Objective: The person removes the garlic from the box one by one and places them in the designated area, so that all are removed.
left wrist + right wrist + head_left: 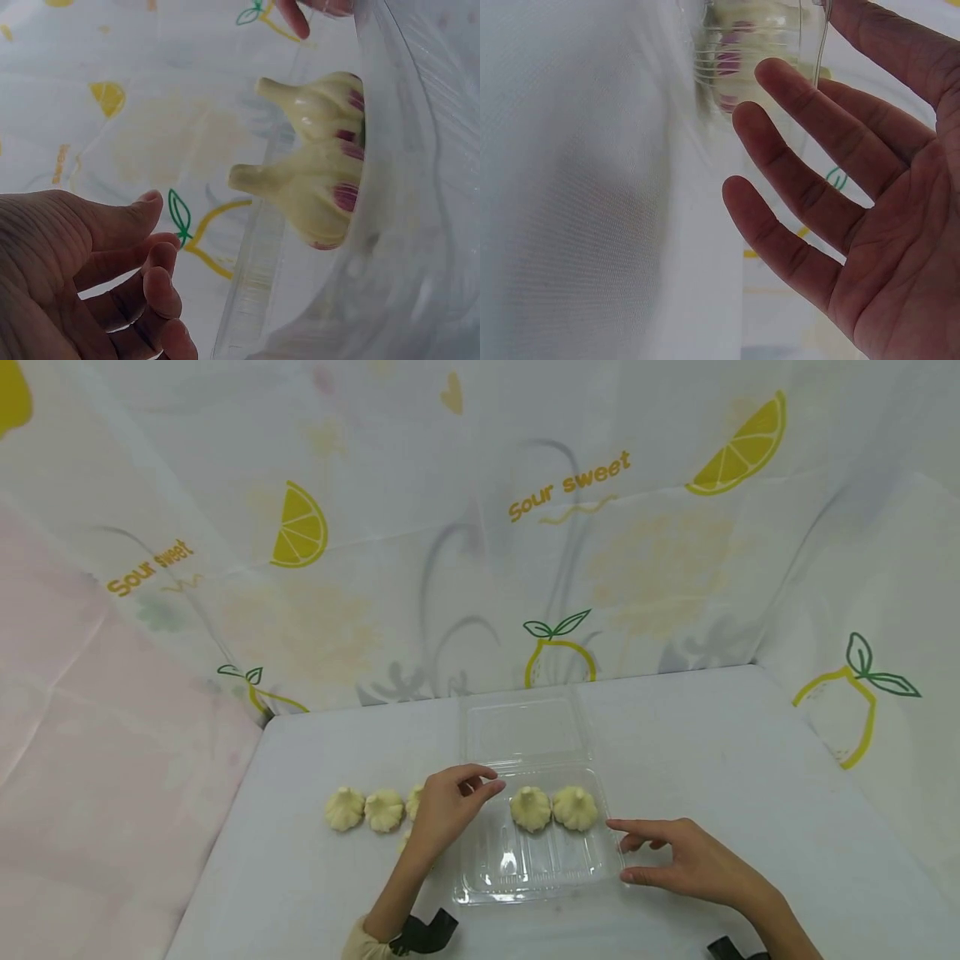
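Observation:
Two pale garlic bulbs (553,809) with purple patches sit side by side in the right back part of a clear plastic clamshell box (525,878). The box's lid (525,727) lies folded back behind it. My left hand (452,806) hovers over the box's left side, fingers loosely bent, holding nothing. In the left wrist view, its fingertips are apart from both bulbs. At the right rim, my right hand (686,864) has its fingers spread, with fingertips close to the box wall. The right wrist view shows a bulb (742,64) through that wall.
More garlic bulbs (363,810) lie in a row on the white table (300,893), left of the box and partly hidden behind my left hand and forearm. A lemon-print cloth (420,568) hangs at the back and sides.

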Motion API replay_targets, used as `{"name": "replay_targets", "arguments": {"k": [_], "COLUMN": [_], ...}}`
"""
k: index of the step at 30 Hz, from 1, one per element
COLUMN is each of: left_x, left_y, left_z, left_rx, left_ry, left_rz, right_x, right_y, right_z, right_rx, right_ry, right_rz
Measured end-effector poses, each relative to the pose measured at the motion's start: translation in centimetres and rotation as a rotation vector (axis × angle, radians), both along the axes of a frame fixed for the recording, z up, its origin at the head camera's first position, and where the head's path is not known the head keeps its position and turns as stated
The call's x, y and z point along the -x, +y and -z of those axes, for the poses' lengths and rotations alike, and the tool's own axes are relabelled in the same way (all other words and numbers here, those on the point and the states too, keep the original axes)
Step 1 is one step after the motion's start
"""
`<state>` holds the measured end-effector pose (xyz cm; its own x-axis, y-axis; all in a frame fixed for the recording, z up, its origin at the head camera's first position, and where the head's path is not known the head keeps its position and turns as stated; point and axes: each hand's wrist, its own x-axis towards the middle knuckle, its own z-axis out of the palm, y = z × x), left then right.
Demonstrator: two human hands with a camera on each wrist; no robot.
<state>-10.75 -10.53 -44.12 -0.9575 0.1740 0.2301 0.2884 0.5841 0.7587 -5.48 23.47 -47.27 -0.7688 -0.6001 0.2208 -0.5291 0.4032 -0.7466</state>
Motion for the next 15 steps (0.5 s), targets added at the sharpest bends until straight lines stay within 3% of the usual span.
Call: {"name": "replay_targets", "arguments": {"k": [15], "left_x": [0.26], "left_y": [1.07], "left_z": [0.29], "left_rx": [-0.077], "left_ry": [-0.061], "left_rz": [-0.010], "right_x": [-0.05], "right_y": [0.07], "right_z": [0.15], "right_rx": [0.007], "right_ry": [0.003], "right_rz": [0.004]}}
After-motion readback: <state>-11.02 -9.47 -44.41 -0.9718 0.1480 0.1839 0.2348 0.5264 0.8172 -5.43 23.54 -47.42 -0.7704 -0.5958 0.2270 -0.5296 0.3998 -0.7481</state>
